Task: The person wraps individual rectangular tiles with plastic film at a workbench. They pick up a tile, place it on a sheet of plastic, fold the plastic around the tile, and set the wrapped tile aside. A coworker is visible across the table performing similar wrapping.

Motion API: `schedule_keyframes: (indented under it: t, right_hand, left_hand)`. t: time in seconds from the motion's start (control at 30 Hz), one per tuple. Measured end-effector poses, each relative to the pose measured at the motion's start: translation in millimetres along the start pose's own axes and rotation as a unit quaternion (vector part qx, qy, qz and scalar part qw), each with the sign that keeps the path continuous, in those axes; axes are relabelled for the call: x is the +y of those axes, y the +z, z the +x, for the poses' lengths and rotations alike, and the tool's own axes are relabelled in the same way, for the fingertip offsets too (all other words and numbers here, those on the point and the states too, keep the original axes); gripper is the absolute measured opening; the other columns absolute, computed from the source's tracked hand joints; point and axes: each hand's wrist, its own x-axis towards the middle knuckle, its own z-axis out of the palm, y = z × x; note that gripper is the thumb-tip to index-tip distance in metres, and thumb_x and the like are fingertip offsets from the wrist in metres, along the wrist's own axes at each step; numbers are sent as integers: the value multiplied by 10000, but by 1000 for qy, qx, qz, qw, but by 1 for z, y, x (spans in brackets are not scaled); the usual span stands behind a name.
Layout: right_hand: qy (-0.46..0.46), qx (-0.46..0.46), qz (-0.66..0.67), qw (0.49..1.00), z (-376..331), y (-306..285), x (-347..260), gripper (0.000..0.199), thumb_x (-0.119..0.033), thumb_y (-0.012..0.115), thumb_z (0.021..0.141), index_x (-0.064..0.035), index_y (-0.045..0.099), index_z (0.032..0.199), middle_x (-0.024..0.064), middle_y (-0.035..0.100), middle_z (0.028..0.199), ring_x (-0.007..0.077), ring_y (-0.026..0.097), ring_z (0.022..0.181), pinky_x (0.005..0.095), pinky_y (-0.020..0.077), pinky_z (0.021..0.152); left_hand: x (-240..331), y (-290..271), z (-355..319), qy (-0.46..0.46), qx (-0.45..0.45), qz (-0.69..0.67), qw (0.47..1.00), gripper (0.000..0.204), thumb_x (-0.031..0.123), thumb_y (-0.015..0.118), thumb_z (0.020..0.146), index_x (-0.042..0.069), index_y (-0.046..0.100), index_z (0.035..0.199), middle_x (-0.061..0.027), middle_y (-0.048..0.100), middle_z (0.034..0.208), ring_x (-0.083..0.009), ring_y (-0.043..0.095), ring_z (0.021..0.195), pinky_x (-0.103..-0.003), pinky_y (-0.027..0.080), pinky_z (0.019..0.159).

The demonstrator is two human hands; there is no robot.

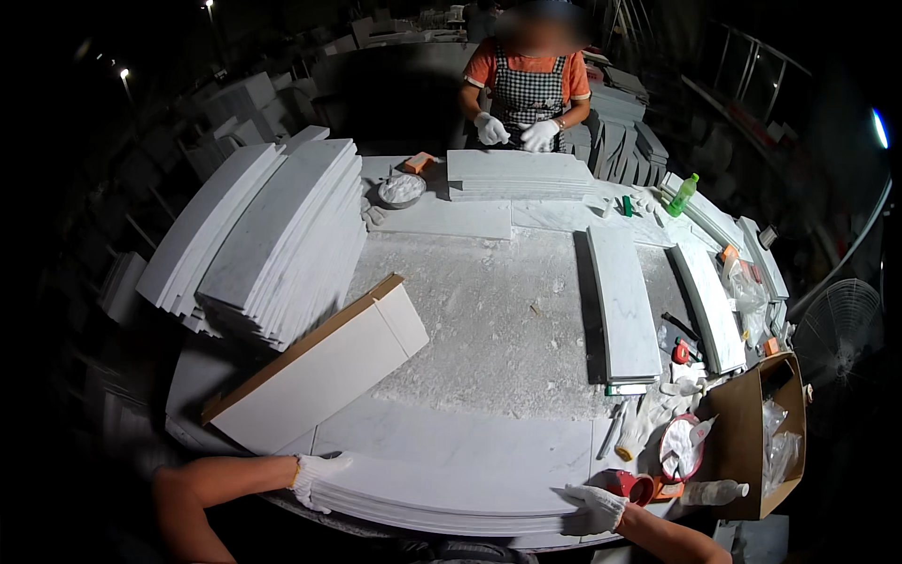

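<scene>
Close in front of me lies a low stack of long white-grey marble slabs [451,477], its layered edge facing me. My left hand [318,477], in a white knit glove, grips the stack's left end, thumb side on top and fingers bent over the edge. At the right end, my right hand [599,509], gloved alike, is closed round the corner with its fingertips on the upper face. The undersides of both grips are hidden. Just beyond my left hand, a long cardboard box [329,368] with a white face lies slantwise. Beside my right hand sits a red tape roll [631,486].
Tall slab stacks [282,235] stand at left. Across the table a person [528,85] in white gloves stands behind another stack [517,175]. Two slab piles [625,305] [709,305] lie right, near a bowl of white paste [680,448], a clear bottle [716,493] and an open carton [759,437].
</scene>
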Motion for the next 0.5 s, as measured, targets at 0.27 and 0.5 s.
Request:
schedule_keyframes:
  t: [0.27, 0.5]
  right_hand:
    - [137, -2, 48, 989, 10, -9, -34, 433, -383, 542, 973, -65, 515, 1265, 131, 600, 1154, 281, 606, 1071, 560, 503, 915]
    - [120, 70, 53, 989, 4, 5, -59, 403, -347, 608, 926, -55, 537, 1195, 107, 621, 1132, 289, 593, 1073, 567, 472, 926]
  left_hand:
    - [8, -21, -15, 11, -48, -78, 996, 644, 606, 559, 908, 170, 497, 1378, -86, 565, 1317, -272, 575, 1093, -454, 536, 827]
    - [-33, -6, -5, 316, 98, -113, 937, 518, 519, 504, 962, 156, 529, 1331, -87, 586, 1276, -247, 576, 1090, -397, 520, 840]
